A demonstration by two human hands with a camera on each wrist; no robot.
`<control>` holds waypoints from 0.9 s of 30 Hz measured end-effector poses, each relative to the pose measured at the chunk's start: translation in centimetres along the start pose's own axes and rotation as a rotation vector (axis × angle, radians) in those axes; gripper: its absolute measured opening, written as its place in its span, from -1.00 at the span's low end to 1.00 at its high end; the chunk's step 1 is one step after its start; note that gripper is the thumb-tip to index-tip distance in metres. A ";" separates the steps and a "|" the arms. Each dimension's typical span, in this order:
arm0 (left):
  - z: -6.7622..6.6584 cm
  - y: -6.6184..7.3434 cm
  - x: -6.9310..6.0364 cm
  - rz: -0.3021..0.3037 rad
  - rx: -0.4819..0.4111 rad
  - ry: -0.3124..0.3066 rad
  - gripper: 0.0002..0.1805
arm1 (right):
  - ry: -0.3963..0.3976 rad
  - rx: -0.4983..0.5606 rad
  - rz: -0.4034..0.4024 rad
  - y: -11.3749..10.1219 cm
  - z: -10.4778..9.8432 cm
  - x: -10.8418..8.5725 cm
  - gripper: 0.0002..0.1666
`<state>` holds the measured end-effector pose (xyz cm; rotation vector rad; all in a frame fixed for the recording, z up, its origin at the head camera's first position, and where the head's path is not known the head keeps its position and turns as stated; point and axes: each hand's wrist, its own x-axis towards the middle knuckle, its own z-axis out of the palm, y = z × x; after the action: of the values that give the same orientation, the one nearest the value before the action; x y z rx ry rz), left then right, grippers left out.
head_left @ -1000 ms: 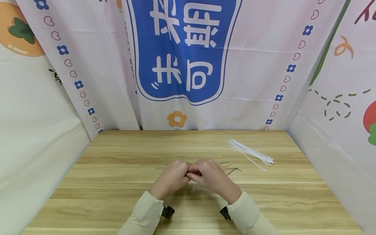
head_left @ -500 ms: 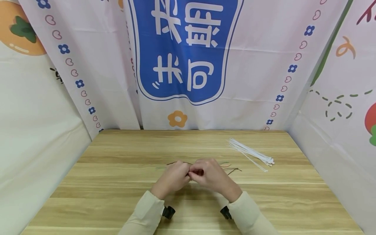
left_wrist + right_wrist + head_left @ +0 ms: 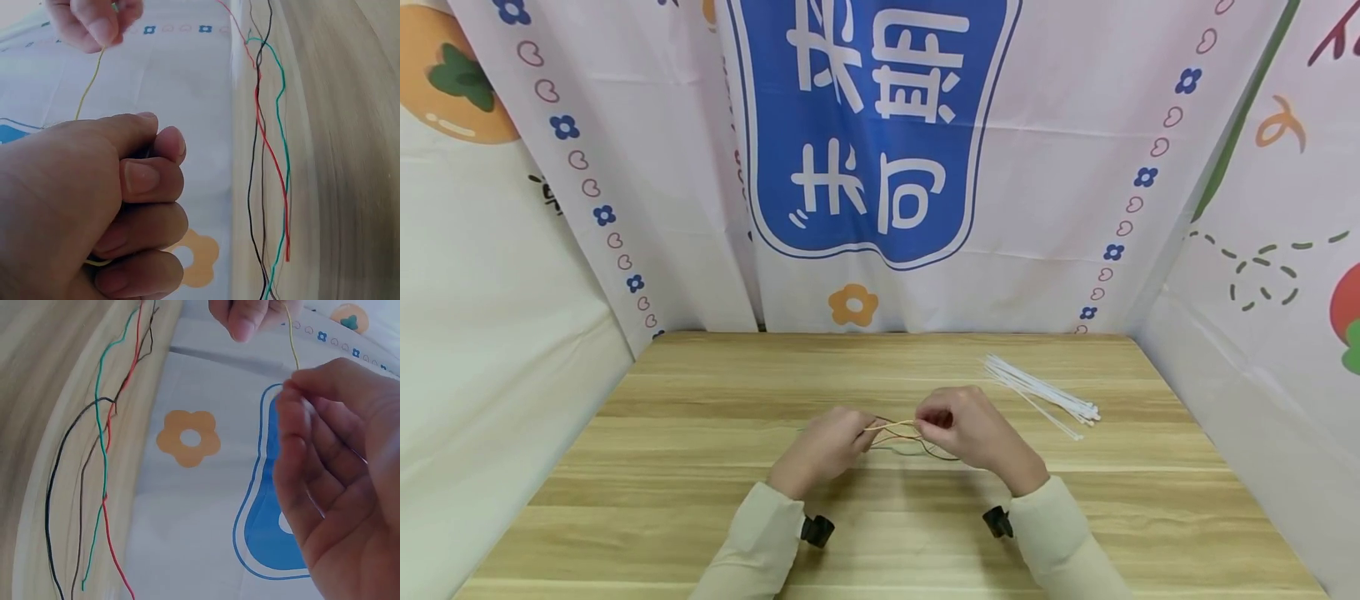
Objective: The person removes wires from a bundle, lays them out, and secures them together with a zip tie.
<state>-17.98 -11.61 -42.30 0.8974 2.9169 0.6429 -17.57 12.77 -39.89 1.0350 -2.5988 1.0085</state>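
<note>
Left hand (image 3: 823, 452) grips, right hand (image 3: 976, 427) pinches yellow wire (image 3: 891, 425); I judge step as singling it out; next calls for even tension.

Yellow wire (image 3: 292, 339) in right fingers (image 3: 293, 419)

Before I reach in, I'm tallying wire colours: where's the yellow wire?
At upper left in the left wrist view, the yellow wire runs between the left hand and the right hand.

Zip ties (image 3: 1045, 389) on tbl (image 3: 647, 500), R of wires (image 3: 904, 436).
</note>
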 end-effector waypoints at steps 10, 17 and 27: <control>0.2 0.2 -0.1 -0.005 -0.047 -0.061 -0.60 | -0.124 -0.023 -0.032 -0.3 0.7 0.3 -0.77; 0.1 0.6 -0.2 0.002 -0.065 -0.065 -0.63 | -0.109 -0.080 -0.114 -0.3 1.8 0.3 -0.81; 0.0 -0.2 -0.2 -0.008 -0.075 -0.065 -0.52 | -0.037 -0.100 -0.097 0.3 0.9 0.0 -0.92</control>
<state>-17.93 -11.90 -42.38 0.8809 2.8176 0.7036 -17.71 12.31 -40.74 1.1524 -2.5707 0.8368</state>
